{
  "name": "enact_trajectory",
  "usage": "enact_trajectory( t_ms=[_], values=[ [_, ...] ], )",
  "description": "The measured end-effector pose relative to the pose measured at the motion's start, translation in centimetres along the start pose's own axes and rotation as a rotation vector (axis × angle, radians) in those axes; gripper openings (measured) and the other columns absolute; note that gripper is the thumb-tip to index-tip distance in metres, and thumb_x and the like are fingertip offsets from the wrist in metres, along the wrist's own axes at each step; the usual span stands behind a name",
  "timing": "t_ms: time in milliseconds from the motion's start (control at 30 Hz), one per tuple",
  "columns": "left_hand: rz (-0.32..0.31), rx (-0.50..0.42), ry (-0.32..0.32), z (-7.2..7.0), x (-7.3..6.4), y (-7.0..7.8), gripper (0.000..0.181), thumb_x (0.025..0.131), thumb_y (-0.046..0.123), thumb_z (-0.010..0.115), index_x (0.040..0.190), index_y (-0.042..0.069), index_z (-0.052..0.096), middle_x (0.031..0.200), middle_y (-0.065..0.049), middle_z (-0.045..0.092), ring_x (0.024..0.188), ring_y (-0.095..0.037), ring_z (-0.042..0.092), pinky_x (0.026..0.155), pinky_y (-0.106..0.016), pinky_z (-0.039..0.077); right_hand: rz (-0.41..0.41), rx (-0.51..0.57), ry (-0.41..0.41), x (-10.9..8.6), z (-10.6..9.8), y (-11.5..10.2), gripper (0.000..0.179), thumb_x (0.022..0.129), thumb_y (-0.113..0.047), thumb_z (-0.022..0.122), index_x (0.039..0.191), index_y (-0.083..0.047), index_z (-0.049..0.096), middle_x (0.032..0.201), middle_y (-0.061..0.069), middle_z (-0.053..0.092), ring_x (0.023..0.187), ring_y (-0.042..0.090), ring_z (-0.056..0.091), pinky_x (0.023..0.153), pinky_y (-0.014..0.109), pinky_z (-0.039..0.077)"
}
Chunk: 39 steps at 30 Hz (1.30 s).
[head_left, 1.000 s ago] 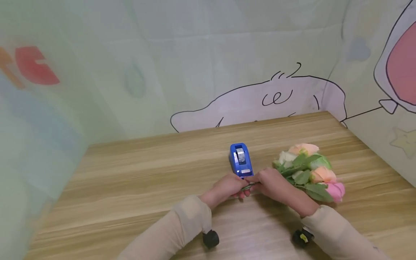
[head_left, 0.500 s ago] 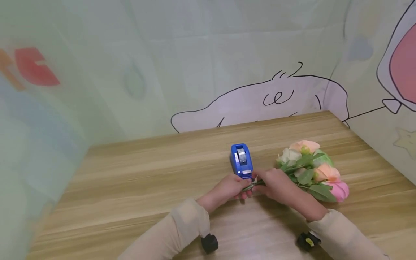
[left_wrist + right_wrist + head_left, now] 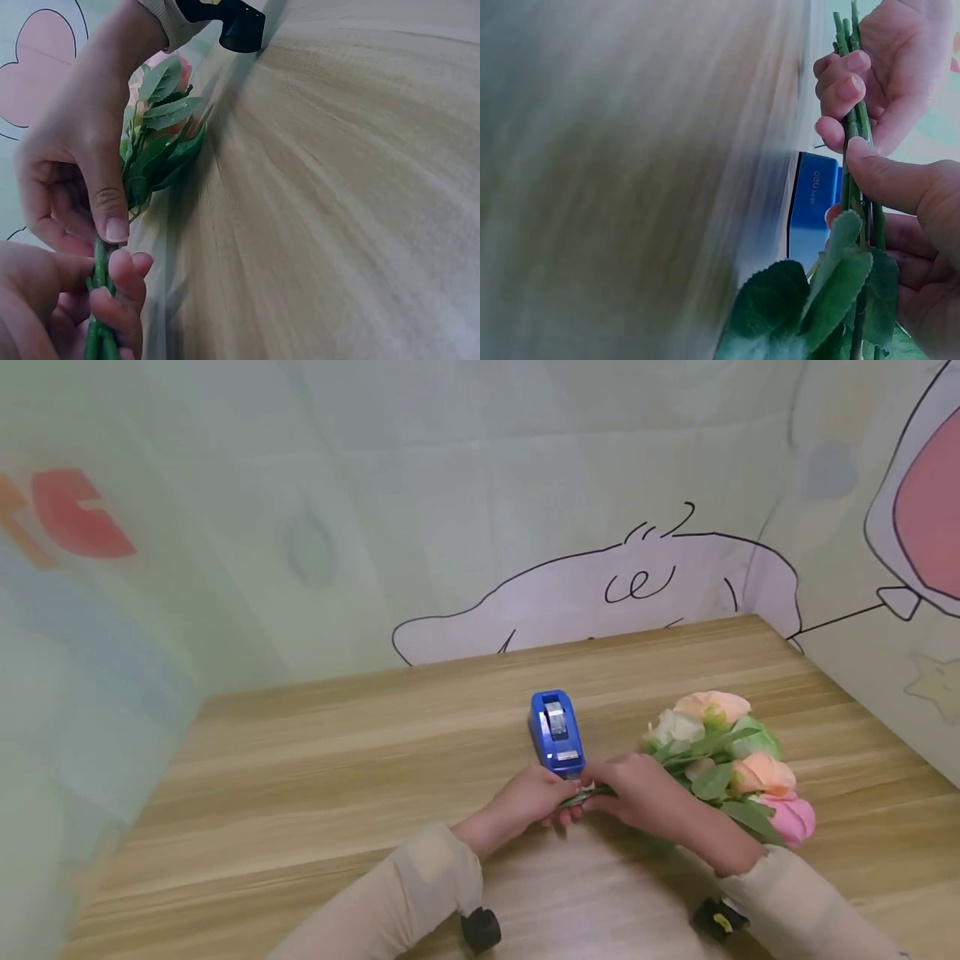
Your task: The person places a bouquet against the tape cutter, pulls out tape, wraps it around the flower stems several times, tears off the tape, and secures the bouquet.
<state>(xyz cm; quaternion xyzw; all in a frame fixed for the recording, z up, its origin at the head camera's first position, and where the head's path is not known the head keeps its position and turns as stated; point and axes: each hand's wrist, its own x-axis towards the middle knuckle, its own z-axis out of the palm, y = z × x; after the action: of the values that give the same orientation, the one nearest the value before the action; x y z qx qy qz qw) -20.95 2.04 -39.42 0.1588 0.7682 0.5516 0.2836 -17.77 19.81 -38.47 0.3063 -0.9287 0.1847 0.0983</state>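
Observation:
A bouquet of flowers (image 3: 711, 781) with peach, white, green and pink blooms is held low over the table, blooms to the right. In the right wrist view its green stems (image 3: 853, 169) run through both hands. My left hand (image 3: 528, 797) grips the stems near their cut ends, fingers curled round them. Closer to the leaves, my right hand (image 3: 641, 793) pinches the stems between thumb and fingers. Just beyond the hands stands a blue tape dispenser (image 3: 570, 745) with a clear roll in it. Whether tape is on the stems I cannot tell.
The wooden table (image 3: 322, 777) extends left of the hands and behind the dispenser. A printed cloth wall (image 3: 465, 527) borders its back and sides. A black wrist device (image 3: 480, 930) hangs below the left sleeve, and another black wrist device (image 3: 718, 918) below the right.
The bouquet and my right hand have shifted a little to the right and nearer to me. My left hand keeps its grip on the stems, almost in place. The dispenser stays put.

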Motion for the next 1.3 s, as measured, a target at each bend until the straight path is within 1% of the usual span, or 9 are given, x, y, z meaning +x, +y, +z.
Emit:
enact_trajectory(
  t_ms=[267, 400, 500, 633, 733, 933, 1033, 1133, 1300],
  values=[
    [-0.016, 0.02, 0.022, -0.1, -0.1, 0.2, 0.028, 0.093, 0.018, 0.055, 0.081, -0.002, 0.069, 0.06, -0.004, 0.06, 0.048, -0.009, 0.045, 0.045, -0.019, 0.035, -0.05, -0.017, 0.061, 0.0, 0.2, 0.0, 0.027, 0.069, -0.007, 0.08, 0.089, -0.009, 0.063, 0.078, -0.001, 0.066, 0.07, 0.012, 0.062, 0.059, 0.027, 0.05],
    [-0.014, 0.052, 0.057, -0.2, 0.1, 0.3, 0.025, 0.091, 0.02, 0.06, 0.082, -0.004, 0.062, 0.062, -0.008, 0.061, 0.048, -0.01, 0.048, 0.045, -0.021, 0.041, -0.045, -0.049, 0.096, 0.0, 0.2, -0.1, 0.03, 0.067, 0.0, 0.079, 0.085, -0.01, 0.057, 0.073, -0.002, 0.061, 0.065, 0.012, 0.058, 0.056, 0.027, 0.048],
    [0.046, 0.192, 0.172, -0.3, 0.1, 0.2, 0.026, 0.085, 0.024, 0.068, 0.082, 0.002, 0.054, 0.065, -0.004, 0.058, 0.053, -0.011, 0.049, 0.048, -0.022, 0.041, -0.037, -0.048, 0.096, -0.1, 0.1, -0.3, 0.032, 0.067, 0.002, 0.078, 0.082, -0.011, 0.054, 0.069, -0.005, 0.057, 0.062, 0.009, 0.052, 0.054, 0.026, 0.044],
    [0.21, 0.406, 0.327, -0.2, -0.2, 0.2, 0.026, 0.08, 0.024, 0.074, 0.08, 0.009, 0.053, 0.072, -0.002, 0.053, 0.061, -0.012, 0.045, 0.051, -0.024, 0.035, -0.055, -0.041, 0.115, 0.0, 0.1, -0.3, 0.034, 0.067, 0.001, 0.079, 0.081, -0.012, 0.051, 0.066, -0.006, 0.052, 0.06, 0.007, 0.048, 0.052, 0.024, 0.041],
    [0.288, 0.449, 0.378, 0.0, -0.6, 0.4, 0.02, 0.078, 0.02, 0.076, 0.081, 0.013, 0.057, 0.083, -0.006, 0.052, 0.066, -0.014, 0.046, 0.054, -0.025, 0.036, -0.078, -0.039, 0.134, 0.0, 0.1, -0.4, 0.034, 0.067, 0.001, 0.079, 0.078, -0.013, 0.05, 0.064, -0.007, 0.05, 0.058, 0.007, 0.046, 0.051, 0.023, 0.04],
    [0.313, 0.486, 0.496, 0.2, -0.9, 0.8, 0.019, 0.073, 0.021, 0.08, 0.076, 0.019, 0.061, 0.095, -0.002, 0.044, 0.083, -0.017, 0.046, 0.058, -0.026, 0.036, -0.089, -0.026, 0.148, 0.1, 0.1, -0.9, 0.033, 0.068, 0.001, 0.079, 0.075, -0.013, 0.05, 0.063, -0.007, 0.051, 0.058, 0.006, 0.045, 0.051, 0.021, 0.039],
    [0.331, 0.536, 0.52, 0.3, -1.0, 0.8, 0.013, 0.072, 0.024, 0.081, 0.071, 0.02, 0.069, 0.093, 0.002, 0.044, 0.088, -0.016, 0.044, 0.057, -0.026, 0.036, -0.086, -0.031, 0.154, 0.1, 0.0, -1.0, 0.034, 0.068, 0.001, 0.079, 0.074, -0.013, 0.049, 0.063, -0.008, 0.051, 0.058, 0.005, 0.044, 0.05, 0.02, 0.039],
    [0.345, 0.584, 0.524, 0.2, -1.0, 0.8, 0.01, 0.071, 0.027, 0.081, 0.073, 0.02, 0.075, 0.09, 0.003, 0.044, 0.088, -0.015, 0.043, 0.057, -0.025, 0.036, -0.089, -0.037, 0.165, 0.1, 0.0, -1.0, 0.035, 0.067, 0.001, 0.08, 0.074, -0.014, 0.049, 0.063, -0.008, 0.05, 0.057, 0.005, 0.043, 0.05, 0.02, 0.038],
    [0.373, 0.663, 0.513, 0.2, -1.1, 0.7, 0.012, 0.073, 0.029, 0.08, 0.075, 0.019, 0.077, 0.087, 0.005, 0.047, 0.085, -0.014, 0.044, 0.056, -0.023, 0.034, -0.096, -0.048, 0.189, 0.1, 0.0, -1.0, 0.038, 0.065, 0.001, 0.081, 0.073, -0.014, 0.047, 0.061, -0.009, 0.048, 0.056, 0.005, 0.041, 0.049, 0.019, 0.036]
  ],
)
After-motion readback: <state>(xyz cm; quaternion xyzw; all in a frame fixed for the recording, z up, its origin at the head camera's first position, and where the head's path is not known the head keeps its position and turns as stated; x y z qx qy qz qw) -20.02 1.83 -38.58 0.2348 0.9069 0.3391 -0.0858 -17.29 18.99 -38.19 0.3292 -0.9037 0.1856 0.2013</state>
